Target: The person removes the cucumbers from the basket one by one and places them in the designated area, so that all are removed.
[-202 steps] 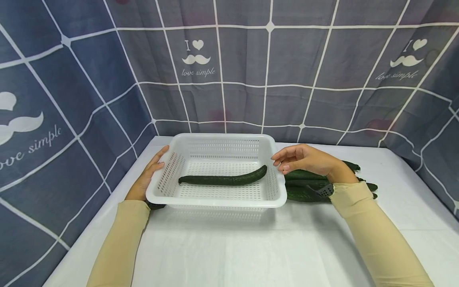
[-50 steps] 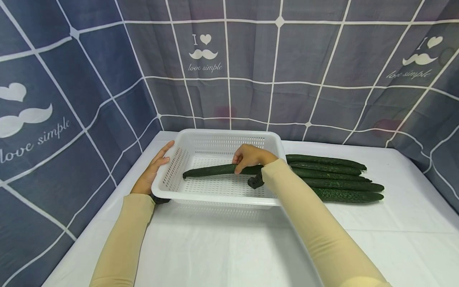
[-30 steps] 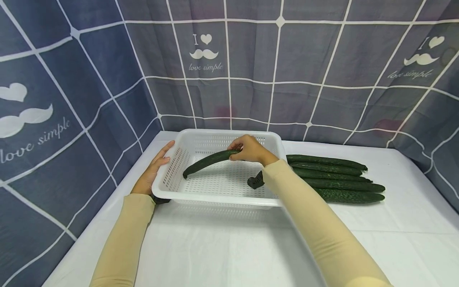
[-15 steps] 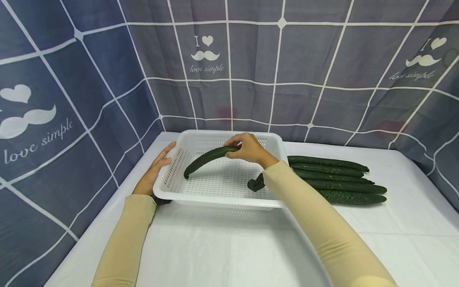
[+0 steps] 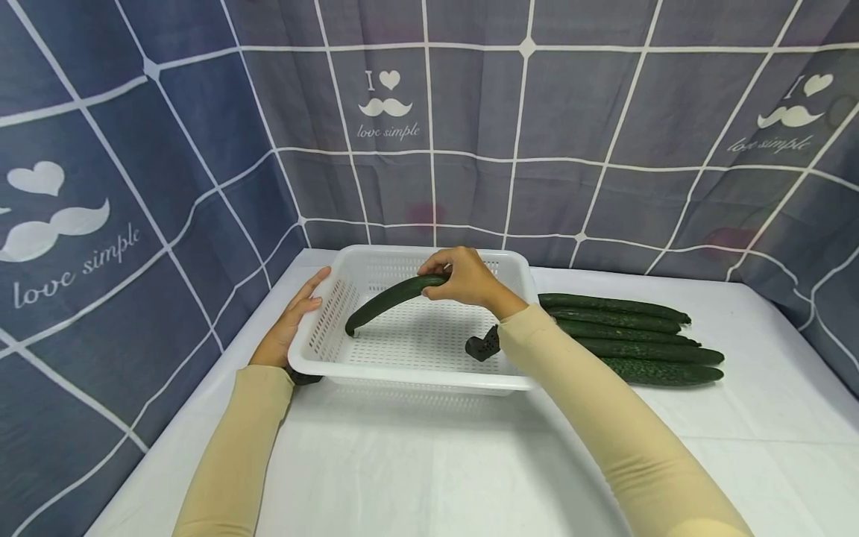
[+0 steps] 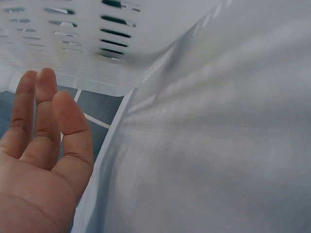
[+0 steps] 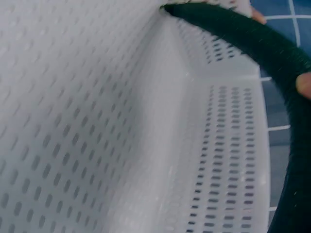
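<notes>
My right hand (image 5: 466, 280) pinches a dark green cucumber (image 5: 389, 298) inside the white perforated plastic basket (image 5: 416, 376). The cucumber slopes: its held end is raised, and its left tip is low near the basket's left side. The hand hides the other end. In the right wrist view the curved cucumber (image 7: 248, 34) crosses the top right, a fingertip (image 7: 304, 85) against it. My left hand (image 5: 290, 321) lies along the basket's left outer side with straight fingers. In the left wrist view, the left hand (image 6: 46, 150) shows its palm beside the basket wall (image 6: 77, 43).
Several more cucumbers (image 5: 644, 349) lie side by side on the white-covered table (image 5: 429, 462), right of the basket, partly behind my right forearm. A black perforated strap end (image 5: 483, 344) hangs at my right wrist. Dark checked cloth (image 5: 463, 134) stands behind and at both sides.
From the basket's right rim, my right hand has reached in, gripped the cucumber and lifted its right end backwards and up. In the last half second it barely moves. My left hand stays put.
</notes>
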A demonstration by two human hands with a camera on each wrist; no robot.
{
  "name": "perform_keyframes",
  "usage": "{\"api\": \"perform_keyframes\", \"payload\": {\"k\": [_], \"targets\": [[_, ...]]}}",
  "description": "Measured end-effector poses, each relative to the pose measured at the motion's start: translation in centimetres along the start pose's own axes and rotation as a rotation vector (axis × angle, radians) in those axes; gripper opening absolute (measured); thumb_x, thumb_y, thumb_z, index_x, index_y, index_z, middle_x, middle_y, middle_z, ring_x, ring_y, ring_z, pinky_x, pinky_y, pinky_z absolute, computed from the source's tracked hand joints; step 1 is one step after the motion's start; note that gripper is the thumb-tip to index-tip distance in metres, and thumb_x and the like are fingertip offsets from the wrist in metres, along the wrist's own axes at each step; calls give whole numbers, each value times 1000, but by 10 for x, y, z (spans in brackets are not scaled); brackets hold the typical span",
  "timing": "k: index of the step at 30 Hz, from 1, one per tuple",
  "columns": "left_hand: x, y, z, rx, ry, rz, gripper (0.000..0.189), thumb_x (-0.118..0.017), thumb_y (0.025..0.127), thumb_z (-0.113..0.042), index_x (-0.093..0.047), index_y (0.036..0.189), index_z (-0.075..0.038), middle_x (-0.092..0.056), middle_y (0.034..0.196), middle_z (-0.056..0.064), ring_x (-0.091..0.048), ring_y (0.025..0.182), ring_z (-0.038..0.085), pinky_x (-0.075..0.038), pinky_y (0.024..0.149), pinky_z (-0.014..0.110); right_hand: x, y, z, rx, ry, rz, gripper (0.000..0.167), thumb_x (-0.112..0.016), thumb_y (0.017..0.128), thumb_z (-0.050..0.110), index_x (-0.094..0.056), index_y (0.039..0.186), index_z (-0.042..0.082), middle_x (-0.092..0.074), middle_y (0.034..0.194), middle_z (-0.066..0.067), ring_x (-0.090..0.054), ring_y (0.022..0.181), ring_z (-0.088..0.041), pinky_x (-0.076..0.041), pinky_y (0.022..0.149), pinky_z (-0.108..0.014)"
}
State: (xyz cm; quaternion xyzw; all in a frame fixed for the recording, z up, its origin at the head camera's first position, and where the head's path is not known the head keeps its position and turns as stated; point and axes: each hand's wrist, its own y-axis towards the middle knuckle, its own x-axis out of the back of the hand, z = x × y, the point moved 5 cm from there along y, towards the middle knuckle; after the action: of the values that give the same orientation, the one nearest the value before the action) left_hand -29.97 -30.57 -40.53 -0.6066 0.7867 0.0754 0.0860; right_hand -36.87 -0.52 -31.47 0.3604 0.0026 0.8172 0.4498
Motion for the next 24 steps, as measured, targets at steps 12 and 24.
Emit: {"api": "perform_keyframes", "payload": {"k": [12, 24], "targets": [[-1, -1, -1, 8, -8, -5, 67, -51, 106, -25, -31, 168, -42, -42, 153, -6, -41, 136, 16, -43, 105, 33, 19, -10, 20, 63, -35, -52, 25, -85, 80, -1, -82, 105, -2, -77, 97, -10, -69, 85, -22, -58, 80, -33], [0, -5, -1, 35, -1, -7, 68, -48, 109, -26, -25, 171, -43, -42, 155, -6, -43, 137, 16, -48, 104, 32, 44, -30, 39, 130, -63, -132, 24, -87, 80, -3, -83, 104, -1, -78, 103, -12, -66, 92, -23, -57, 89, -40]]}}
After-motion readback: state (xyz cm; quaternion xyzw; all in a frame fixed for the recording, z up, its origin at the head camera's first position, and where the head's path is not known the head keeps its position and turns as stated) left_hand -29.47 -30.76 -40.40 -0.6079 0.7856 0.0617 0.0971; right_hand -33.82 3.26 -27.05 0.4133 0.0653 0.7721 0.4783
